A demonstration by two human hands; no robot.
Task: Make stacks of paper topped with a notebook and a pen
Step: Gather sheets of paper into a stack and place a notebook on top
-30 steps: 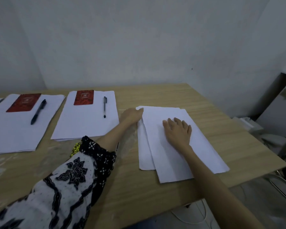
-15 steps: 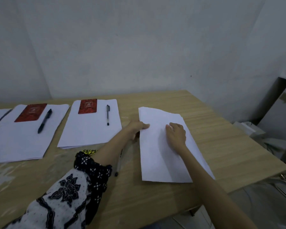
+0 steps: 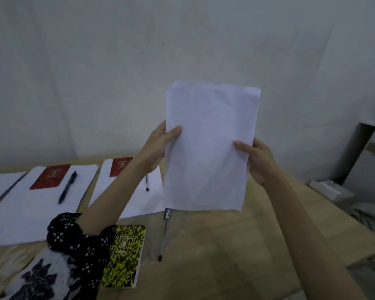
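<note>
I hold a sheaf of white paper (image 3: 208, 148) upright above the wooden table (image 3: 225, 245). My left hand (image 3: 158, 148) grips its left edge and my right hand (image 3: 258, 161) grips its right edge. Below it on the table lie a yellow-and-black notebook (image 3: 126, 256) and a loose pen (image 3: 164, 234). To the left, two paper stacks lie flat: one (image 3: 130, 198) with a red notebook (image 3: 120, 166) and a pen (image 3: 147, 184), another (image 3: 30, 211) with a red notebook (image 3: 51, 176) and a dark pen (image 3: 67, 187).
A further paper stack (image 3: 0, 182) with a pen shows at the far left edge. A grey wall stands behind the table. Right of the table are a white shelf unit (image 3: 368, 156) and white items on the floor (image 3: 331, 189).
Both hands gathered the loose sheets that lay flat on the table and lifted them upright. The yellow notebook and loose pen near my left sleeve have come into view.
</note>
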